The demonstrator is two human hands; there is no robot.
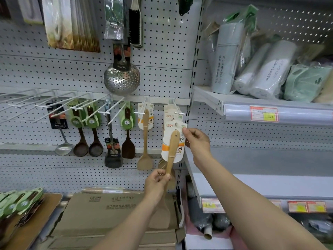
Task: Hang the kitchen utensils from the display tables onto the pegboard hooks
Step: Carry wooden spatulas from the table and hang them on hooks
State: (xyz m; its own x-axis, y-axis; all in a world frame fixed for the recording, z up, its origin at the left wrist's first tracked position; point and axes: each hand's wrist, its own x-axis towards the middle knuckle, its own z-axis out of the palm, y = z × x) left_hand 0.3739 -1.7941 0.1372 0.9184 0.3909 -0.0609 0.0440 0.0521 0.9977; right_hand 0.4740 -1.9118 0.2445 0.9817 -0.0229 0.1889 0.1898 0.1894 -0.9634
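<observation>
Close in, both bare forearms reach up from the lower edge over a flat cardboard box [100, 210] with faint printed characters I cannot read. At left, a wooden bench [52, 201] carries a stack of green-carded spoons [18, 204]. Left grip [156, 181]: thumb and fingers pinch the lower end of the handle of a wooden spatula [172, 152], wrist bent upward. Spatula is pale wood, held near upright, handle up with a small hole near the tip, blade down behind the left wrist. A card label [166, 138] sits behind the handle: white, orange band, small cartoon figure, Chinese characters. Right grip [197, 141]: thumb and forefinger pinch the card's upper right corner, the other fingers curled, arm extended. The card's top is just below the rightmost hook [179, 113], not on it; that hook holds more of the same cards. One hook to the left hangs a matching spatula [145, 141]. Behind is the grey pegboard [162, 60], with a steel skimmer [121, 78] higher up. On the right, a shelf edge has a price tag [270, 116] reading 15.9.
</observation>
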